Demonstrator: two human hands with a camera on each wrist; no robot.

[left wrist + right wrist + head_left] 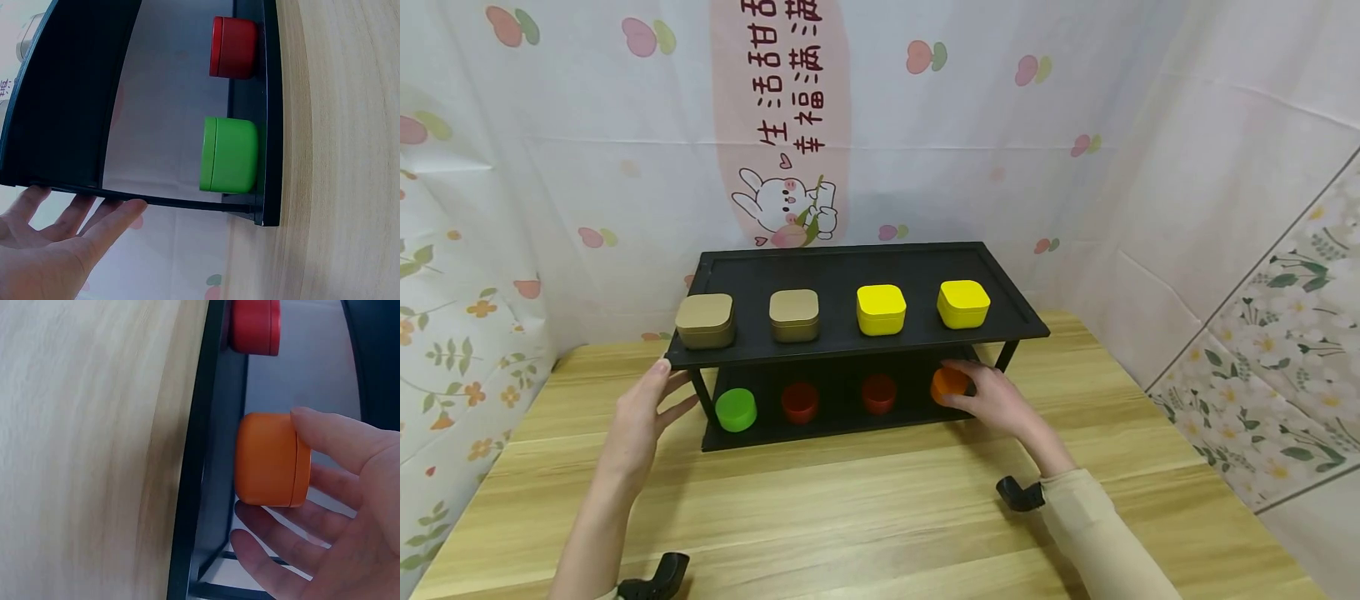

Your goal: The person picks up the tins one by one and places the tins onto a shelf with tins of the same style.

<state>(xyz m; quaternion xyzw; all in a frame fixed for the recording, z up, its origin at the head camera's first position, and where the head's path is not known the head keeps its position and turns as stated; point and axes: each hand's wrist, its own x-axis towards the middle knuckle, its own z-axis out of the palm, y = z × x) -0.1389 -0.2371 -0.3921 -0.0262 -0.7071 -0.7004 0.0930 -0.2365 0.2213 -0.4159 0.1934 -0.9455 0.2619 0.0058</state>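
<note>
My right hand [997, 400] holds an orange lidded tin [269, 459] at the right end of the lower shelf of a black two-tier rack [842, 343]. In the right wrist view its thumb lies on the lid's edge and the fingers curl round the far side. My left hand [638, 417] touches the rack's left end, its fingers extended against the upper shelf's edge and post. Nearest to it on the lower shelf stands a green tin [230, 155]. Two red tins [800, 403] stand between the green and orange ones.
On the upper shelf stand two tan square tins [705, 320] at left and two yellow square tins [881, 310] at right. The rack rests on a wooden table [850, 508]. A patterned curtain [985, 167] hangs behind it, with a light panel [1262, 208] at right.
</note>
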